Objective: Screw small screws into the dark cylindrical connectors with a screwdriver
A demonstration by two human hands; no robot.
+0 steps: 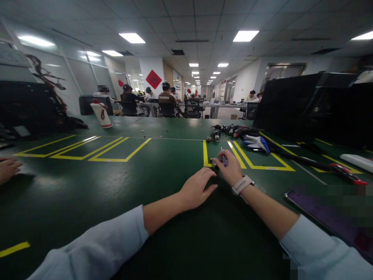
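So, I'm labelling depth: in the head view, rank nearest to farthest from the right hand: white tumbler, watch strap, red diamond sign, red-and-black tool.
1. Watch strap, worn just behind the right hand.
2. Red-and-black tool, off to the right.
3. White tumbler, far left.
4. Red diamond sign, in the background.

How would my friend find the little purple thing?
Start at the big green table. Look for the right hand, the one wearing a watch. The purple thing is small and held in that hand, while the blue-and-white thing beyond lies loose.
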